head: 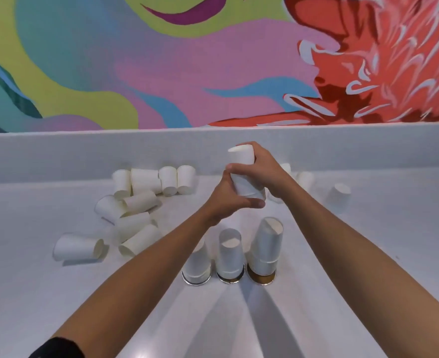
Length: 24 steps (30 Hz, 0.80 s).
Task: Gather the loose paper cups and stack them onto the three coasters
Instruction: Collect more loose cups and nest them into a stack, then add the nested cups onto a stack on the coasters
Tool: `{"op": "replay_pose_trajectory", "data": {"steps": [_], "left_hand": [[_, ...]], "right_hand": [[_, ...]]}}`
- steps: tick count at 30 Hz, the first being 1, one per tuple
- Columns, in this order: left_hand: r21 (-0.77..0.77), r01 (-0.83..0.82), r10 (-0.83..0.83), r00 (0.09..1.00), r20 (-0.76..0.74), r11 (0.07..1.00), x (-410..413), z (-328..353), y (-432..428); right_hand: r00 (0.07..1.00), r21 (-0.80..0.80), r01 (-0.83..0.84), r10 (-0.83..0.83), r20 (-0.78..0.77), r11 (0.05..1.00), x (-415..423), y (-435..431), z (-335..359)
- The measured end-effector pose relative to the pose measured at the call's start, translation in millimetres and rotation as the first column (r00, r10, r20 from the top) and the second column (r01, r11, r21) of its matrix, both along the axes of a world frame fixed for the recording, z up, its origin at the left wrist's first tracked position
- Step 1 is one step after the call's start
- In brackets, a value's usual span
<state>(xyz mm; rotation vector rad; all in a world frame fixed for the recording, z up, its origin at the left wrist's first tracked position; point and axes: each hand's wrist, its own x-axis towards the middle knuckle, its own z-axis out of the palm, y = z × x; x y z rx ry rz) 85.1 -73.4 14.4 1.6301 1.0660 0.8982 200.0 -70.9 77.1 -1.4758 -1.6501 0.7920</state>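
Note:
Both my hands hold a short stack of white paper cups (242, 161) in the air above the middle of the table. My left hand (228, 197) grips its lower part and my right hand (267, 167) wraps its upper part. Below, near me, three coasters sit in a row, each under upside-down cups: the left stack (197, 264) on a silver coaster (196, 280), the middle stack (230, 254) on a coaster (232, 279), and the taller right stack (266, 246) on a gold coaster (261, 279). Several loose cups (135, 202) lie at the left.
More loose cups sit behind my right hand, one (339, 195) upside down at the right. A single cup (78, 248) lies on its side at the near left. The white table (368, 254) ends at a low white ledge (84, 151) below a colourful mural.

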Motion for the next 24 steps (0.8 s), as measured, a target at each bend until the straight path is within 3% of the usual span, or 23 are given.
{"op": "replay_pose_trajectory", "data": {"steps": [14, 24], "left_hand": [[0.064, 0.038, -0.025, 0.979, -0.200, 0.997, 38.3, -20.9, -40.7], [0.055, 0.168, -0.125, 0.883, -0.451, 0.984, 22.7, -34.2, -46.9]], "right_hand": [[0.990, -0.033, 0.017, -0.021, -0.141, 0.999, 56.1, -53.9, -32.8], [0.979, -0.084, -0.064, 0.046, -0.199, 0.994, 60.4, -65.8, -67.2]]}}
